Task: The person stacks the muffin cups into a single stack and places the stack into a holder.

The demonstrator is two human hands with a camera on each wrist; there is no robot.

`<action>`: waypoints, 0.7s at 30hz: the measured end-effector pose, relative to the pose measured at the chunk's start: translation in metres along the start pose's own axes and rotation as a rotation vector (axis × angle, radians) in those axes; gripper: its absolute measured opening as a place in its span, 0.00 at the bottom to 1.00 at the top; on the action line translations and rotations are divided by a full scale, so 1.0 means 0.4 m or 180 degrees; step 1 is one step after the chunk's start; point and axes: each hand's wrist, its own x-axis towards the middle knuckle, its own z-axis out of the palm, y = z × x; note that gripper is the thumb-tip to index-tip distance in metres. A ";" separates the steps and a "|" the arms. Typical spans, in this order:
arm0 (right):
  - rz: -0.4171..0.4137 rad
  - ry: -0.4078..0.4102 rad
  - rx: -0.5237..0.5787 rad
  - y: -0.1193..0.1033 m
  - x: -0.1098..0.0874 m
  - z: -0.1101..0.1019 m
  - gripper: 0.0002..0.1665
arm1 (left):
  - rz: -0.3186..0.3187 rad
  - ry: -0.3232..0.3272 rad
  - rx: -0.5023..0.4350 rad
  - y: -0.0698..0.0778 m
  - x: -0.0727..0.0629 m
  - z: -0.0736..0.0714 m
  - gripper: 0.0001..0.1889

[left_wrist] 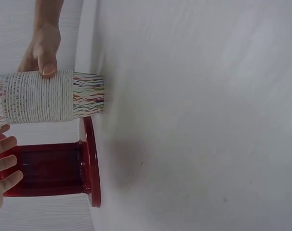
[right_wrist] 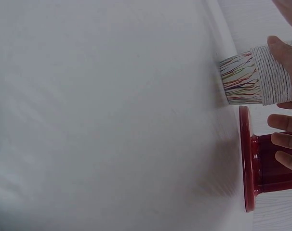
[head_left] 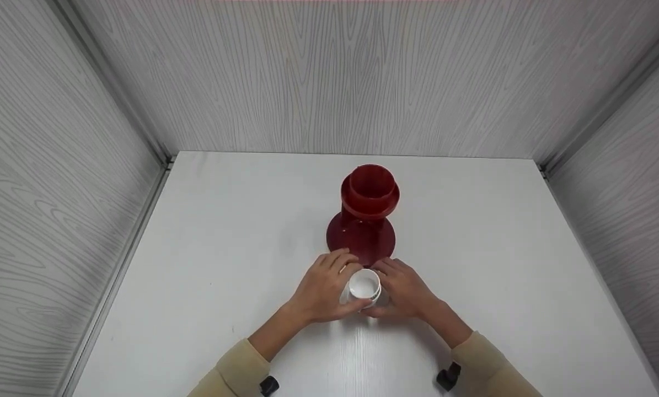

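Observation:
A stack of white paper cups [left_wrist: 45,98] with coloured squiggly lines stands upright on the table between both hands. My left hand [head_left: 325,289] is at the top of the stack, thumb in front and index finger behind the upper rim; its other fingers spread out. Just below the top end, a band of coloured pattern shows above the other rims. My right hand [head_left: 406,290] holds the stack lower down, its thumb [right_wrist: 281,50] lying across the rims. Right behind the stack stands a glossy red holder [head_left: 370,190] with a round base and an open, cup-shaped top.
The white table [head_left: 241,220] is bounded by a grey wood-grain back wall [head_left: 307,77] and side walls at left and right. Beige sleeves [head_left: 235,369] cover the forearms, with small black devices below the wrists.

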 end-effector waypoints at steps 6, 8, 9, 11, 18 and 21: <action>-0.0039 0.0067 -0.0023 0.001 0.002 0.003 0.42 | 0.0043 0.0070 0.0021 0.000 -0.002 0.010 0.34; -0.0047 0.0079 -0.0053 0.001 0.003 0.003 0.42 | 0.0047 0.0069 0.0013 0.000 -0.004 0.012 0.34; -0.0048 0.0080 -0.0068 0.000 0.003 0.003 0.41 | 0.0047 0.0065 0.0018 0.001 -0.004 0.013 0.34; -0.0047 0.0067 -0.0107 0.000 0.003 0.002 0.41 | 0.0052 0.0065 0.0031 0.001 -0.005 0.016 0.35; -0.0017 0.0013 -0.0137 0.000 0.002 0.001 0.40 | 0.0079 0.0019 0.0135 0.003 -0.006 0.024 0.35; -0.0029 0.0029 -0.0127 0.001 0.001 0.001 0.40 | 0.0060 -0.0022 0.0124 0.004 -0.007 0.025 0.35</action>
